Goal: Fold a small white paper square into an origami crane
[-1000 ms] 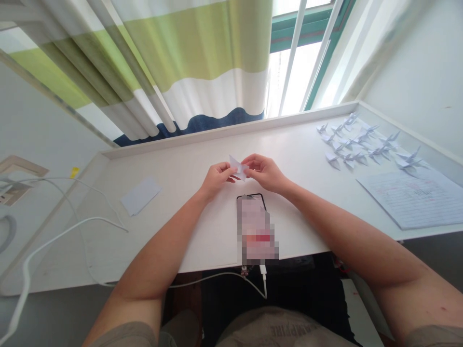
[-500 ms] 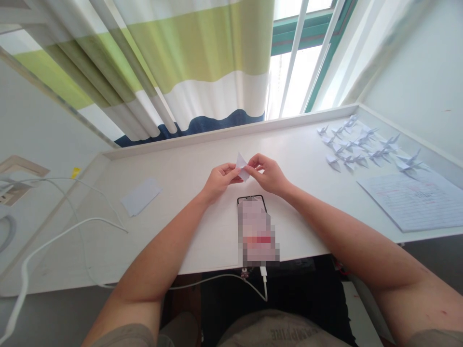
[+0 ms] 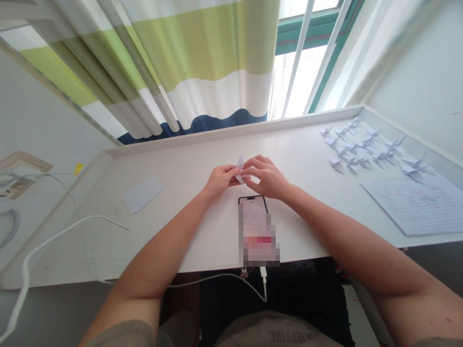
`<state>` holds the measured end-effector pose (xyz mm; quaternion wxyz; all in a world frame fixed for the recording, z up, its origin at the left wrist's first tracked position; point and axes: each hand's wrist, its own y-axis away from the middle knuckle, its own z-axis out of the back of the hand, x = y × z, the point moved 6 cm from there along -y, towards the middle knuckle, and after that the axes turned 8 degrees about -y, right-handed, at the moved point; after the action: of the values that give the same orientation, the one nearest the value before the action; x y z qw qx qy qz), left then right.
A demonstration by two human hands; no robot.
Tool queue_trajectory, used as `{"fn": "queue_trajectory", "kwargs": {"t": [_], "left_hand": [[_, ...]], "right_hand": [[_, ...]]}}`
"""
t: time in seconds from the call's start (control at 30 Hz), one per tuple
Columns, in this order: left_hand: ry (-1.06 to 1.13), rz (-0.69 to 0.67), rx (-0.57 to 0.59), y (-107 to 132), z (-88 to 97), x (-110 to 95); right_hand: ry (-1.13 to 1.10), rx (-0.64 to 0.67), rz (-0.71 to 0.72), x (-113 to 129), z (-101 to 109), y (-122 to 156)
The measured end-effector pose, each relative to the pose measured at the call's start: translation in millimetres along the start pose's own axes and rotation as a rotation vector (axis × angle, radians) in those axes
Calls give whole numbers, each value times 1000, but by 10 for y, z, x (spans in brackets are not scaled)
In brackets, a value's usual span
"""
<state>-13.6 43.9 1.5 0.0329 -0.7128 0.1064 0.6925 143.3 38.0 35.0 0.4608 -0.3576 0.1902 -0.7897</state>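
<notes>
A small folded piece of white paper [image 3: 239,166] is pinched between both my hands just above the white desk [image 3: 188,226]. My left hand [image 3: 219,180] grips its left side with fingers curled. My right hand [image 3: 265,177] holds its right side, fingers pressed onto the paper and covering most of it. Only a small pointed tip of the paper shows. Directly in front of me, below my hands, a phone [image 3: 256,226] lies flat on the desk with a white cable [image 3: 231,279] plugged in at its near end.
Several finished white paper cranes [image 3: 365,147] sit at the far right of the desk, beside a lined sheet of paper [image 3: 415,202]. A blank paper slip [image 3: 142,193] lies at the left. White cables [image 3: 65,226] trail over the left desk edge. A striped curtain [image 3: 173,72] hangs behind.
My hands have closed in on the paper, and my right fingers now cover more of it. The paper shows less and sits lower between the hands.
</notes>
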Motion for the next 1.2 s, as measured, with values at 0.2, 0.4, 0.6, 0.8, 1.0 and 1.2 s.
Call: {"fn": "queue_trajectory", "kwargs": {"t": [0.2, 0.4, 0.6, 0.8, 1.0, 1.2], "left_hand": [[36, 18, -11, 2, 50, -3], [97, 31, 87, -30, 39, 19], [80, 20, 190, 21, 5, -25], [77, -18, 268, 51, -14, -38], [43, -7, 245, 41, 5, -7], [-8, -25, 267, 58, -11, 3]], "right_hand": [[103, 162, 75, 14, -64, 8], [104, 179, 50, -37, -43, 1], [79, 132, -13, -47, 18, -1], [-60, 105, -90, -87, 101, 14], [-150, 170, -99, -91, 74, 38], [-50, 143, -112, -84, 97, 48]]}}
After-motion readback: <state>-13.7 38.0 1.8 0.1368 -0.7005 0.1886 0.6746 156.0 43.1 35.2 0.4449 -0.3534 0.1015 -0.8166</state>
